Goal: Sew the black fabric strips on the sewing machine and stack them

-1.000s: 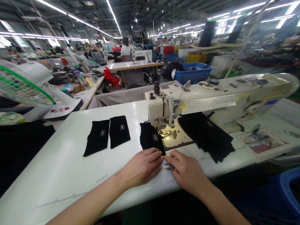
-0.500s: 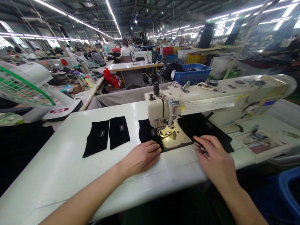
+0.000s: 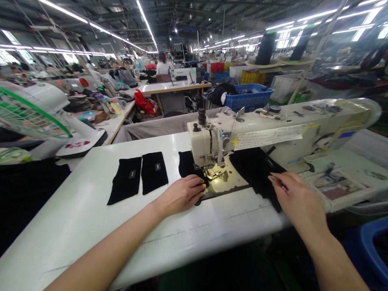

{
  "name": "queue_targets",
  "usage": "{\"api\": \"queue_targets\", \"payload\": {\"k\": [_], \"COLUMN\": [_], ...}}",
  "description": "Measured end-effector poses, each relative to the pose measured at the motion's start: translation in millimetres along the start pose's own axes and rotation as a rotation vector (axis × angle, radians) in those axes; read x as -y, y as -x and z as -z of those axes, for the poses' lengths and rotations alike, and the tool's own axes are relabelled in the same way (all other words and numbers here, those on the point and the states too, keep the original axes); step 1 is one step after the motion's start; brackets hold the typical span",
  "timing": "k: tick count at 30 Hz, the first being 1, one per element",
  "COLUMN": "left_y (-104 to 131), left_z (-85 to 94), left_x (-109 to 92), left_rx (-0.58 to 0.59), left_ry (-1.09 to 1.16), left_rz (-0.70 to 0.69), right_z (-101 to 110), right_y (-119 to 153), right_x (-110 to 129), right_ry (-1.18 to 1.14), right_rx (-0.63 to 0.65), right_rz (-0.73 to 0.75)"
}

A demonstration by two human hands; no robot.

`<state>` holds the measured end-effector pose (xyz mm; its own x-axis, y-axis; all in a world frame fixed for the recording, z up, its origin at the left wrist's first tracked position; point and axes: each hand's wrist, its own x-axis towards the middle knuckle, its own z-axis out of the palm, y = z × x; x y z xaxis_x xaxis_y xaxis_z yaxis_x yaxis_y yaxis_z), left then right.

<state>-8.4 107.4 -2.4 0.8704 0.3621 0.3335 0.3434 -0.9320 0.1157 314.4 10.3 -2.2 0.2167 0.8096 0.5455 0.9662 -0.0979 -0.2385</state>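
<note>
My left hand (image 3: 184, 191) lies beside the needle area of a sewing machine (image 3: 204, 141), its fingers together and pressing down a black fabric piece (image 3: 185, 162). That piece is partly under the presser foot (image 3: 216, 174) and partly covered by my hand. My right hand (image 3: 296, 197) is closed at the edge of a larger black fabric piece (image 3: 250, 167) bearing a small label, right of the needle plate (image 3: 235, 178). A small dark object, too hidden to name, shows within its curled fingers. Left of the machine lie two flat labelled black pieces (image 3: 124, 182) (image 3: 154, 176).
A fan (image 3: 36, 108) stands at the left, near dark cloth (image 3: 20, 198). A tray with small parts (image 3: 337, 185) is set into the table's right side. Blue baskets are behind the machine (image 3: 248, 97) and at the lower right (image 3: 372, 245). Another machine (image 3: 183, 73) stands beyond.
My right hand has moved right, and the larger black piece has shifted toward the front edge. My left hand has moved slightly up and left, with the piece under it shifted a little.
</note>
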Motion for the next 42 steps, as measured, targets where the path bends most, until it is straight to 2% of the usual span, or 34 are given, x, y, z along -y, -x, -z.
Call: {"api": "queue_targets", "payload": {"k": [5,12,18,26,31,34,37,40,42], "left_y": [-1,-5,-9,-11,-9,-7,-4,-1,0], "left_z": [-0.7,-0.2,2.6,3.4,-0.2,-3.9,-7.6,-9.3,-9.6], "left_x": [9,19,25,29,31,34,36,37,38], "left_rx": [-0.009,0.009,0.015,0.020,0.016,-0.032,-0.084,-0.082,-0.070], "left_ry": [-0.009,-0.014,-0.016,-0.035,-0.034,-0.012,0.004,0.025,0.042], "left_rz": [0.012,0.025,0.033,0.045,0.071,0.075,0.113,0.160,0.183], "right_z": [5,21,29,37,53,65,75,78,76], "right_y": [-4,-7,-10,-12,-11,-6,3,10,13], "right_x": [-5,-2,0,-9,-8,-2,3,8,14], "right_ry": [-0.008,-0.001,0.028,0.099,0.089,0.086,0.020,-0.092,-0.087], "right_rx": [-0.040,-0.270,-0.325,-0.400,-0.484,-0.531,-0.482,-0.357,-0.291], "right_rz": [-0.019,-0.020,-0.010,0.038,0.035,0.014,0.061,0.202,0.310]}}
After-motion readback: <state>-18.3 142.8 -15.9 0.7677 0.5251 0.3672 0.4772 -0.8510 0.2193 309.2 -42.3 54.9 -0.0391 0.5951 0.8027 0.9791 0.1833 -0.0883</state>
